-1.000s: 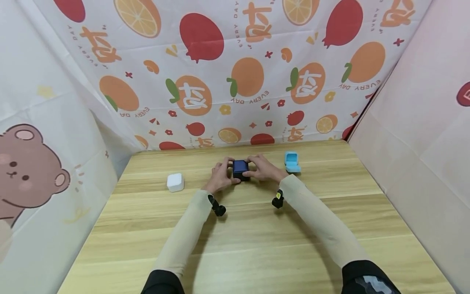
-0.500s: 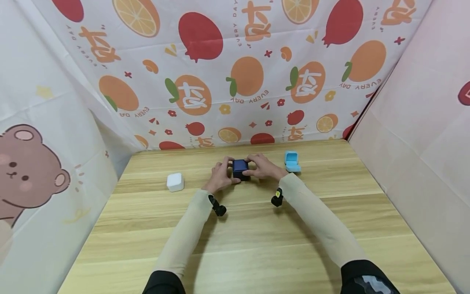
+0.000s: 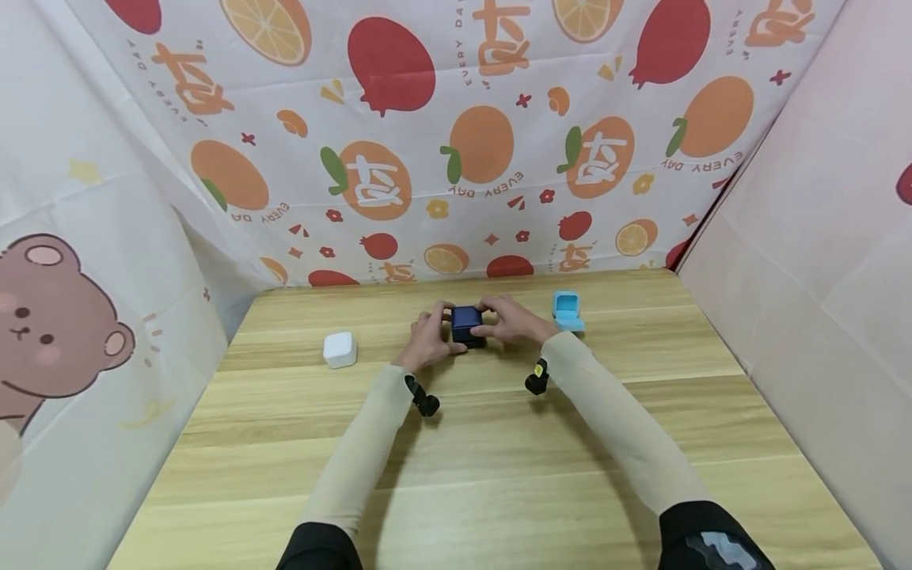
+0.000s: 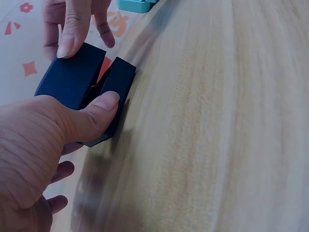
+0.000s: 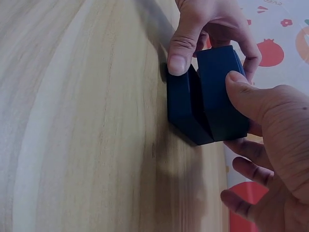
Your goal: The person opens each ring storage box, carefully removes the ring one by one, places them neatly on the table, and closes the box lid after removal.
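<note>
Box (image 5: 215,99), dark blue, slightly ajar

Forearm sleeves (image 3: 359,450): plain beige. Outer cuffs (image 3: 321,548): black, the right one bearing a grey camouflage-like patch (image 3: 724,550). Wrist camera units (image 3: 427,405): compact, black, the right unit marked with a yellow label (image 3: 539,370)

On the table (image 3: 456,491), a hinged box (image 3: 466,317) sits near the far edge's middle, a ring box (image 3: 568,312) right of it, what may be a case (image 3: 340,350) left.
</note>
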`<state>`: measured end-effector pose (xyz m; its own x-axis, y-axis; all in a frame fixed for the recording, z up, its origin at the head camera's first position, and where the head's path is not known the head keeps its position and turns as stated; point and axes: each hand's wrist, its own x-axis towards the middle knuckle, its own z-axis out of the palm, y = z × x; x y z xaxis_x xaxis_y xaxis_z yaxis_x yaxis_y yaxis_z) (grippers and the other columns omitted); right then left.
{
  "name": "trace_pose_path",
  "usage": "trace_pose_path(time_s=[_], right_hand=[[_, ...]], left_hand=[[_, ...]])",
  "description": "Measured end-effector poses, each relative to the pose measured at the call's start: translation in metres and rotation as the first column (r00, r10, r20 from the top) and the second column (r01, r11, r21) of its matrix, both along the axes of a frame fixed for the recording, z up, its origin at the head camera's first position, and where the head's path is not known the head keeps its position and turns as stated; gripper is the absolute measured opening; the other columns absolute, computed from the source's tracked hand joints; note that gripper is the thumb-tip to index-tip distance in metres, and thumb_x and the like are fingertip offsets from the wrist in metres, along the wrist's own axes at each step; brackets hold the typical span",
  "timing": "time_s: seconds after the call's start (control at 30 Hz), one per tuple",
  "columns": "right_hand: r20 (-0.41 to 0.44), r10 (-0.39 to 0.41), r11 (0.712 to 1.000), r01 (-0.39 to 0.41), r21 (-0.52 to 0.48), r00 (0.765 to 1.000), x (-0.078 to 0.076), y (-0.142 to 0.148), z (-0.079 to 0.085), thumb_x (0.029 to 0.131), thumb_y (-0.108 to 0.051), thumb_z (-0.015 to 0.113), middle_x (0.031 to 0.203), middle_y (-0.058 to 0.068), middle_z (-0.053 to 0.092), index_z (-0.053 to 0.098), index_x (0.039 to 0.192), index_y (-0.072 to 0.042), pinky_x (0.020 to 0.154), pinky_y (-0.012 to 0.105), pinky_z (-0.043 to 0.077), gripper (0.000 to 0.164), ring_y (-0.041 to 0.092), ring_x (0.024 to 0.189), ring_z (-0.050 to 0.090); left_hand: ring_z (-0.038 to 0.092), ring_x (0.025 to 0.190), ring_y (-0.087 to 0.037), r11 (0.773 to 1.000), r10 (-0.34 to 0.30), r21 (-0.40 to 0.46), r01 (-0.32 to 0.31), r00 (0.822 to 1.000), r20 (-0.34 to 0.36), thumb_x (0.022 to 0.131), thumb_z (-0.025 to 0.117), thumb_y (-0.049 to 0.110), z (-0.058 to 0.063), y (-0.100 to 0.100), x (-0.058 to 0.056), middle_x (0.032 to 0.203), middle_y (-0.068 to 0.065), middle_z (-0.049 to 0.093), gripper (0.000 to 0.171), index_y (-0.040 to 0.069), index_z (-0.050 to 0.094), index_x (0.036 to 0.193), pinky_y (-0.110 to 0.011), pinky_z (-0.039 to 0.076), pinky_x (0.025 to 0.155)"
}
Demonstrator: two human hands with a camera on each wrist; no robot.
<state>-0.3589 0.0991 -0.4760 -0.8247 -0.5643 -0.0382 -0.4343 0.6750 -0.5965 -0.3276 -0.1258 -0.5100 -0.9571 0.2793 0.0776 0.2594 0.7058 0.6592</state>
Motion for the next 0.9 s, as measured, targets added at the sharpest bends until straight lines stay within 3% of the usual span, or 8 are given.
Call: trace_pose_path(time_s=[0.4, 0.67, 0.9], right_hand=[[-0.01, 0.059, 0.997, -0.059, -0.041, 0.998, -0.007, 0.0, 0.002, 0.096, -0.036, 0.071, 0.131, 0.012, 0.067, 0.061, 0.133, -0.007, 0.116, 0.049, 0.04, 0.047, 0.03, 0.132, 0.056], [-0.008, 0.065, 0.997, -0.065, -0.035, 0.998, -0.01, -0.002, 0.006, 0.096, -0.035, 0.071, 0.13, 0.012, 0.067, 0.061, 0.132, -0.007, 0.115, 0.048, 0.041, 0.046, 0.031, 0.13, 0.058], [0.052, 0.048, 0.999, -0.046, -0.029, 0.997, -0.007, -0.002, 0.01, 0.096, -0.034, 0.071, 0.133, 0.012, 0.067, 0.061, 0.132, -0.008, 0.117, 0.049, 0.04, 0.046, 0.032, 0.135, 0.055]], left_hand=[[0.044, 0.128, -0.038, 1.0, -0.009, -0.01, 0.01, 1.0, 0.017, 0.083, 0.086, 0.025, 0.005, 0.0, 0.001, 0.145, -0.018, 0.059, 0.083, 0.016, 0.035, 0.148, -0.054, 0.027, 0.112], [0.046, 0.122, -0.036, 1.0, 0.003, 0.016, -0.003, 0.999, 0.042, 0.083, 0.086, 0.023, 0.005, -0.001, -0.002, 0.145, -0.018, 0.058, 0.084, 0.018, 0.035, 0.149, -0.056, 0.037, 0.109], [0.046, 0.125, -0.039, 1.0, -0.013, 0.009, 0.013, 0.999, 0.037, 0.082, 0.086, 0.023, 0.008, -0.001, -0.001, 0.145, -0.02, 0.058, 0.084, 0.016, 0.035, 0.148, -0.057, 0.033, 0.112]])
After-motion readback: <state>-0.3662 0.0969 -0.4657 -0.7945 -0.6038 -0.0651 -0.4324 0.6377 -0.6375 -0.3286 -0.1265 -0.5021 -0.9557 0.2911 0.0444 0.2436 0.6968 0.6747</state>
